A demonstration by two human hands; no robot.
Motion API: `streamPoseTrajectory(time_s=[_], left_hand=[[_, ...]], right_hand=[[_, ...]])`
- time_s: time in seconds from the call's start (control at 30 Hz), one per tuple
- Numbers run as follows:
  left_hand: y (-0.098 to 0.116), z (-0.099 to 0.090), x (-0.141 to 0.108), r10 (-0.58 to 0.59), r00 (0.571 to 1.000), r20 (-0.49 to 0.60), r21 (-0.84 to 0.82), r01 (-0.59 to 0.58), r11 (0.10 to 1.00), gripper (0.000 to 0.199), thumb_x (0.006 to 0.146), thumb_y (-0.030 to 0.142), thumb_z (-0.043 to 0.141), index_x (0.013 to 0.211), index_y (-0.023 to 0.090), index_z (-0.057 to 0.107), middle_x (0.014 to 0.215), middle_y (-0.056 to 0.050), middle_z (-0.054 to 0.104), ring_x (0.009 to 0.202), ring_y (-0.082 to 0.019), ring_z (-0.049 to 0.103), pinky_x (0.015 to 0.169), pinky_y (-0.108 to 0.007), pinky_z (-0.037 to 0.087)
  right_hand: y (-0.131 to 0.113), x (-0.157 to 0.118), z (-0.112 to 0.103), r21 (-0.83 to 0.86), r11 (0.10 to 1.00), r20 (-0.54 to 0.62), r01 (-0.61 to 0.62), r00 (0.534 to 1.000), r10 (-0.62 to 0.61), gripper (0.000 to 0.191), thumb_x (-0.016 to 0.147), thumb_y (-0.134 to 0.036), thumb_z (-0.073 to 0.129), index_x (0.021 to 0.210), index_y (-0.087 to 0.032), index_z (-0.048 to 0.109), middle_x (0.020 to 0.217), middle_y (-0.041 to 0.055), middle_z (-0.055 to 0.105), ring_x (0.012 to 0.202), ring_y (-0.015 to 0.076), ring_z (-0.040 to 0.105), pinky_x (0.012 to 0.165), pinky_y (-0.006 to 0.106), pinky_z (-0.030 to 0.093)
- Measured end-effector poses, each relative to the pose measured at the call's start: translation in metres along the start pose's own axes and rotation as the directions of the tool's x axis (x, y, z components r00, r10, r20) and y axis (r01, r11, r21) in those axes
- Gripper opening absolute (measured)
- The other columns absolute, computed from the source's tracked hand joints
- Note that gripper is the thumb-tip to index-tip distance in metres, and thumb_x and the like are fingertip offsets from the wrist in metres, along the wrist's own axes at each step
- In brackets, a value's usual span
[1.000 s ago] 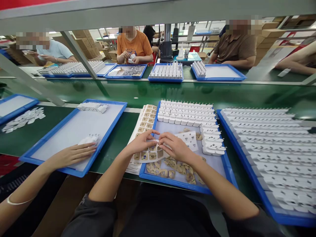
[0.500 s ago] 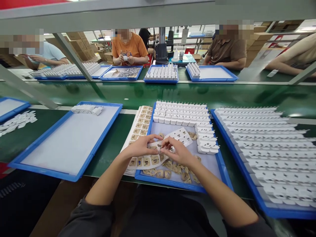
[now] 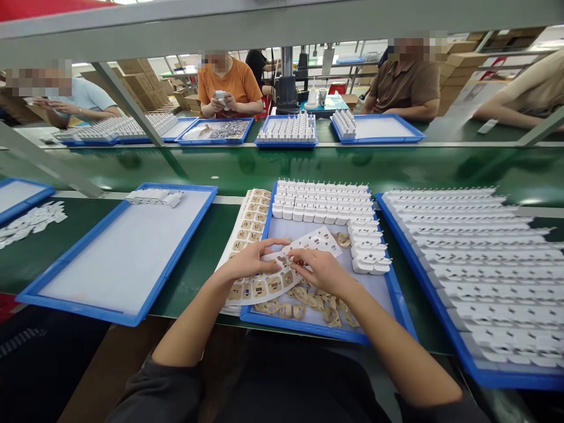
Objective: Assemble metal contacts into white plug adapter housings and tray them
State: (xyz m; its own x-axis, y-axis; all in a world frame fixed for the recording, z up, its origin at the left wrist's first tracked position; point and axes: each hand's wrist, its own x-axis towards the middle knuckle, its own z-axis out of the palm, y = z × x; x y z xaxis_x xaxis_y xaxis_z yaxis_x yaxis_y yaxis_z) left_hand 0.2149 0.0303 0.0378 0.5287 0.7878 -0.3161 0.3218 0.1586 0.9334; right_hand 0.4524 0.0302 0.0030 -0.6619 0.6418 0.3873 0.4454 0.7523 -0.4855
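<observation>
A sheet of die-cut stickers [image 3: 274,284], with tan backed pieces at its left part and small cut-outs toward its right end, lies tilted across the near blue tray. My left hand [image 3: 250,261] grips this sheet at its left side, thumb on top and fingers bent over the upper edge. On the middle of the sheet, my right hand [image 3: 321,270] has its thumb and fingertips pinched together; whatever is between them is too small to make out. Loose tan peeled pieces [image 3: 315,299] lie below the sheet. White plug-like housings [image 3: 319,202] with pins stand in rows along the tray's far and right sides.
More sticker sheets [image 3: 241,235] are stacked left of the near tray [image 3: 304,326]. A full tray of white housings [image 3: 480,270] stands right; another tray [image 3: 106,252] holds several at its far end. White flat parts [image 3: 33,223] lie far left. Co-workers sit across the green bench.
My right fingertips have shifted slightly, and the hand sits a little lower and further right. My left thumb has moved slightly left, showing more of the sheet. Across the bench, a co-worker's hands have risen.
</observation>
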Motion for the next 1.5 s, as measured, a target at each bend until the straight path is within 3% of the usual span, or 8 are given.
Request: streamPoseTrajectory(time_s=[0.17,0.33,0.53,0.8,0.9,1.03,1.33,1.5], left_hand=[[0.003,0.002,0.001,-0.020,0.998,-0.057,0.160,0.029,0.987,0.055,0.077,0.037,0.071,0.130,0.022,0.063,0.065,0.005,0.052,0.059,-0.011,0.045,0.059,-0.022,0.037],[0.002,0.003,0.004,-0.022,0.996,-0.092,0.201,0.040,0.979,0.053,0.074,0.041,0.072,0.122,0.019,0.068,0.069,0.002,0.061,0.062,-0.015,0.052,0.062,-0.024,0.040],[-0.004,0.004,0.007,-0.092,0.990,-0.108,0.155,0.109,0.982,0.047,0.075,0.040,0.070,0.115,0.017,0.066,0.052,0.008,0.042,0.047,-0.009,0.034,0.050,-0.022,0.027],[-0.008,0.004,0.011,-0.103,0.986,-0.128,0.145,0.122,0.982,0.038,0.075,0.040,0.069,0.106,0.018,0.066,0.054,0.007,0.045,0.047,-0.009,0.037,0.049,-0.021,0.026],[-0.007,0.004,0.011,-0.078,0.988,-0.134,0.137,0.097,0.986,0.035,0.075,0.039,0.069,0.102,0.018,0.066,0.059,0.006,0.050,0.048,-0.009,0.039,0.051,-0.021,0.031],[-0.005,0.004,0.011,-0.087,0.988,-0.127,0.141,0.105,0.984,0.036,0.075,0.038,0.069,0.104,0.018,0.065,0.057,0.007,0.047,0.047,-0.008,0.036,0.049,-0.021,0.028],[-0.003,0.004,0.010,-0.105,0.986,-0.131,0.173,0.127,0.977,0.039,0.076,0.041,0.068,0.107,0.018,0.063,0.056,0.008,0.046,0.045,-0.009,0.037,0.047,-0.021,0.030],[-0.009,0.003,0.012,0.058,0.973,-0.223,0.360,0.027,0.933,0.038,0.081,0.040,0.066,0.113,0.020,0.068,0.081,-0.002,0.065,0.073,-0.019,0.060,0.069,-0.029,0.048]], right_hand=[[0.002,-0.003,0.004,-0.230,0.973,-0.101,0.037,0.993,-0.062,0.028,0.100,-0.016,0.047,0.126,-0.020,0.057,0.103,0.0104,0.075,0.087,0.0246,0.074,0.069,0.033,0.057],[-0.005,-0.002,0.013,-0.039,0.997,-0.195,-0.061,0.979,0.052,0.028,0.098,-0.014,0.048,0.122,-0.022,0.057,0.107,0.0084,0.076,0.087,0.0233,0.076,0.070,0.032,0.060],[-0.013,0.002,0.012,0.157,0.975,-0.239,-0.156,0.952,0.191,0.035,0.093,-0.012,0.055,0.126,-0.024,0.051,0.103,0.0040,0.076,0.094,0.0191,0.075,0.084,0.032,0.061],[-0.009,0.000,0.014,0.055,0.991,-0.279,-0.125,0.951,0.136,0.026,0.095,-0.015,0.050,0.117,-0.022,0.060,0.109,0.0105,0.074,0.096,0.0251,0.073,0.083,0.040,0.061],[-0.011,0.001,0.012,0.140,0.975,-0.248,-0.171,0.948,0.201,0.031,0.094,-0.013,0.051,0.123,-0.023,0.055,0.109,0.0073,0.074,0.084,0.0197,0.075,0.078,0.034,0.062],[-0.014,0.002,0.009,0.302,0.934,-0.197,-0.194,0.945,0.260,0.034,0.092,-0.012,0.053,0.123,-0.023,0.054,0.106,0.0049,0.075,0.095,0.0186,0.074,0.088,0.035,0.060],[-0.012,0.002,0.008,0.369,0.914,-0.232,-0.170,0.935,0.268,0.032,0.090,-0.016,0.057,0.121,-0.024,0.058,0.116,0.0071,0.070,0.105,0.0206,0.070,0.095,0.039,0.059],[-0.016,0.003,-0.003,0.249,0.964,-0.368,-0.091,0.912,0.181,0.030,0.093,-0.017,0.056,0.122,-0.025,0.060,0.121,0.0078,0.068,0.116,0.0229,0.064,0.101,0.043,0.054]])
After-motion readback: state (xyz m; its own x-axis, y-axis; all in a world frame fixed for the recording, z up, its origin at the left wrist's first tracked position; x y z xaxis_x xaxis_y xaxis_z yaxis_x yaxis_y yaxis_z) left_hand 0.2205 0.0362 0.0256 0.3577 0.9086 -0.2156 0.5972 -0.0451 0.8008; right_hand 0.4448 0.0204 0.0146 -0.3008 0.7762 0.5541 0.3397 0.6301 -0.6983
